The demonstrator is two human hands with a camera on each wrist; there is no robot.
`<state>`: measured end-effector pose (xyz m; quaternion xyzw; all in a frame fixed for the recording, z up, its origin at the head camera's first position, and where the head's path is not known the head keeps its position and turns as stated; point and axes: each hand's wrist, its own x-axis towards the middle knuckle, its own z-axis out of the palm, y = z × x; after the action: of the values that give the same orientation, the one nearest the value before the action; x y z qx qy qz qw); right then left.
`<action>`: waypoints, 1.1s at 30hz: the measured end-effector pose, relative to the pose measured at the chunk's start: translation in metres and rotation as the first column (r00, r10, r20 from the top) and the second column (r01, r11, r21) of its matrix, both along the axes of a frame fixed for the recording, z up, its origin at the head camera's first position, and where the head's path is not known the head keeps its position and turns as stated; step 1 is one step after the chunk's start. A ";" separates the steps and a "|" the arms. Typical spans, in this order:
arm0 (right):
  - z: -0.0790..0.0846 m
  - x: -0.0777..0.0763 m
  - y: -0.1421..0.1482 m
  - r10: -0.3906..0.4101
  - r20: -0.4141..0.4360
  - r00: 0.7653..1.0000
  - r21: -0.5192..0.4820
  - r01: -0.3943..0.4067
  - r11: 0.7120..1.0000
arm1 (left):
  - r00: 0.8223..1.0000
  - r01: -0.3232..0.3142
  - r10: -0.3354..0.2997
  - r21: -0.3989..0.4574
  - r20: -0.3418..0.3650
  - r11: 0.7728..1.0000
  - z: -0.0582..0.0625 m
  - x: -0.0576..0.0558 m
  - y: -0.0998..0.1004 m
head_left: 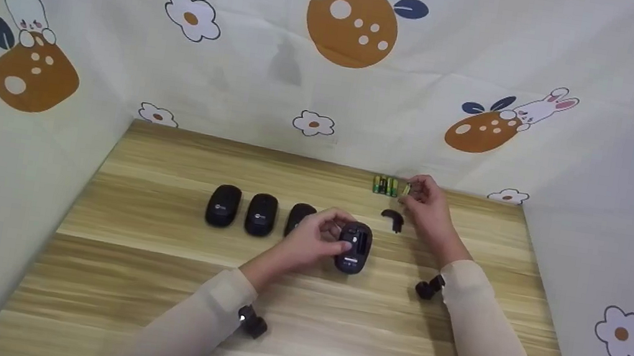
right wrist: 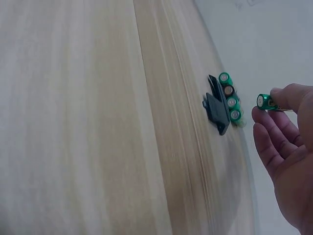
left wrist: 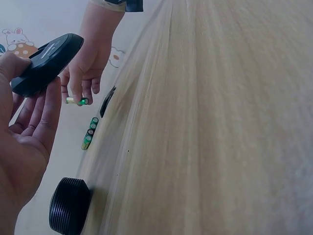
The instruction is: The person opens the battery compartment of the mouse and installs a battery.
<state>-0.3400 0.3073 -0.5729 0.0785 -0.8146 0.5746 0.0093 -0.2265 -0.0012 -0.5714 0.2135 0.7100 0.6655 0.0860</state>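
My left hand [head_left: 318,236] grips a black computer mouse [head_left: 353,255] by its sides, its underside turned up and the battery slot uncovered. In the left wrist view the mouse [left wrist: 49,66] is raised off the table between thumb and fingers. A green and yellow battery [right wrist: 266,102] is pinched by my right hand [right wrist: 293,142], thumb against fingertips, above the table's far edge. Beside that hand [head_left: 430,210] in the head view stands a row of several batteries [head_left: 385,185]. The curved black battery cover [head_left: 393,219] lies on the table just in front of them.
Three more black mice [head_left: 223,206] lie in a row left of the held one, the third partly hidden by my left hand. The wooden table [head_left: 148,297] meets a patterned cloth wall [head_left: 230,83] at the back and at both sides.
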 end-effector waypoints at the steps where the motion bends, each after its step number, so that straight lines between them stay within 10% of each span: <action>1: 0.001 0.001 -0.001 -0.001 -0.004 1.000 0.003 0.001 1.000 | 1.000 -0.003 0.003 -0.004 -0.002 1.000 0.000 0.000 0.000; 33: 0.047 0.052 -0.038 0.095 -0.030 0.995 -0.149 -0.099 0.984 | 0.999 -0.048 0.048 -0.038 -0.002 0.998 0.000 -0.003 0.000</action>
<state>-0.2879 0.2697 -0.5259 0.1237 -0.7642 0.6330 -0.0035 -0.2295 -0.0010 -0.5718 0.1951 0.7276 0.6535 0.0737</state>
